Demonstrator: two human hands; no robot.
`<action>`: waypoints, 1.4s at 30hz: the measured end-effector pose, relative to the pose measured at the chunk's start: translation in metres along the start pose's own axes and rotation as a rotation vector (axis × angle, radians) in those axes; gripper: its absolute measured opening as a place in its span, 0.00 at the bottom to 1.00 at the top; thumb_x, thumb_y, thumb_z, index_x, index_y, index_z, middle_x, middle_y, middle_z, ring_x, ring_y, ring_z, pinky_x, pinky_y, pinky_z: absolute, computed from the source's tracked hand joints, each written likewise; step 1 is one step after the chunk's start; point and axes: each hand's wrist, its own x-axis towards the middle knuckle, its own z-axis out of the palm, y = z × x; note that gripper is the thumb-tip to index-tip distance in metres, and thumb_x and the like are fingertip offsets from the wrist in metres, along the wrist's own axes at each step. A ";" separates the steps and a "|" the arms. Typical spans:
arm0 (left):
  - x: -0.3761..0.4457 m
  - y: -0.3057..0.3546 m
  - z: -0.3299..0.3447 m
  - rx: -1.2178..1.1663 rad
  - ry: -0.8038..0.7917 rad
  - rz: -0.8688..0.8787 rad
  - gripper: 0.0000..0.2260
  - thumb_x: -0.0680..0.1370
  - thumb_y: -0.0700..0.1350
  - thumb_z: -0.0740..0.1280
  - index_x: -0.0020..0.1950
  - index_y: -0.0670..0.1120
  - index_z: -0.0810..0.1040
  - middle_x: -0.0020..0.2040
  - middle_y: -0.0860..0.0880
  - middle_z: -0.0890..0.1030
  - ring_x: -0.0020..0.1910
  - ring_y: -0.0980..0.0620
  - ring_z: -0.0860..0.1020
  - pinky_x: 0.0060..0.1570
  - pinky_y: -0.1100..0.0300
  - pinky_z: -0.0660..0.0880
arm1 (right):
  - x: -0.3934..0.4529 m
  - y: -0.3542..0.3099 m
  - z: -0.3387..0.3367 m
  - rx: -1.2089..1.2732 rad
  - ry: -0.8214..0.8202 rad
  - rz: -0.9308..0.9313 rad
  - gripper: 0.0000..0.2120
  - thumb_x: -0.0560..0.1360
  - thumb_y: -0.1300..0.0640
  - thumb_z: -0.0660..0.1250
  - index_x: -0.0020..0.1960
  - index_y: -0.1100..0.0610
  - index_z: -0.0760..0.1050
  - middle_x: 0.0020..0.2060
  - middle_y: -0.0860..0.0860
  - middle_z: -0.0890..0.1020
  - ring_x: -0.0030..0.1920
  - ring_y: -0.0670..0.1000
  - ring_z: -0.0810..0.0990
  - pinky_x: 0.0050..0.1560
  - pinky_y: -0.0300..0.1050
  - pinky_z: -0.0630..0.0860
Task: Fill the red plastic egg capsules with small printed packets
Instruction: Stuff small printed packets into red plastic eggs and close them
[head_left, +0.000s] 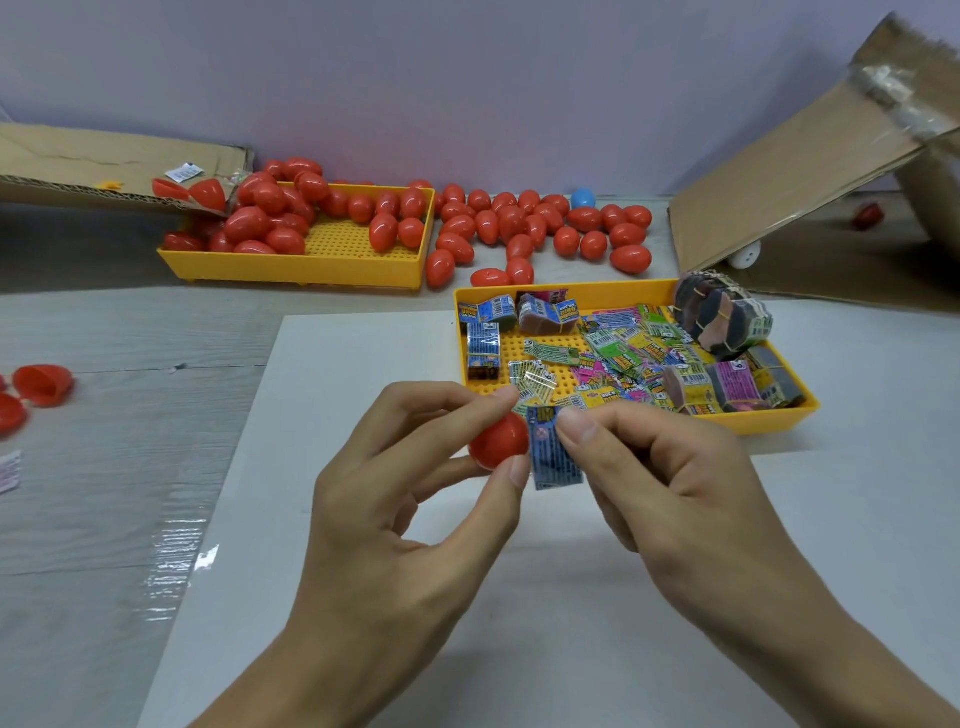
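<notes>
Our hands meet over the near worktop (363, 649): left hand (410, 499) pinching a red egg half (498, 441), right hand (670, 483) pinching a blue packet (553, 452) beside it; we should fold it small, then tuck it in.

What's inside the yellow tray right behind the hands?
The near yellow tray holds loose colourful printed packets and rubber-banded bundles. Its dotted floor shows only near the left; the packets cover the rest, and the hands hide the tray's front-left corner.

L hand (415, 499) & R hand (670, 478) raised, fingertips pinched.
</notes>
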 end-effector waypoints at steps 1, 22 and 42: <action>0.000 0.000 0.000 0.001 0.000 0.000 0.16 0.74 0.42 0.70 0.61 0.47 0.80 0.53 0.47 0.76 0.53 0.49 0.80 0.48 0.65 0.80 | 0.000 0.000 0.000 -0.009 0.006 -0.001 0.16 0.76 0.45 0.64 0.33 0.50 0.75 0.23 0.46 0.61 0.24 0.42 0.59 0.26 0.32 0.59; -0.001 -0.002 -0.002 0.059 0.052 0.086 0.16 0.73 0.41 0.72 0.61 0.46 0.80 0.51 0.45 0.78 0.49 0.45 0.82 0.47 0.61 0.81 | -0.004 -0.005 0.002 -0.053 0.060 -0.022 0.13 0.72 0.40 0.65 0.46 0.46 0.84 0.40 0.45 0.84 0.39 0.47 0.82 0.27 0.52 0.77; -0.001 0.001 -0.001 -0.148 0.043 -0.060 0.17 0.74 0.42 0.70 0.63 0.49 0.80 0.53 0.49 0.78 0.54 0.45 0.81 0.48 0.62 0.81 | -0.001 -0.006 -0.003 0.188 -0.013 -0.010 0.06 0.70 0.57 0.73 0.46 0.50 0.84 0.36 0.50 0.85 0.33 0.51 0.84 0.24 0.40 0.74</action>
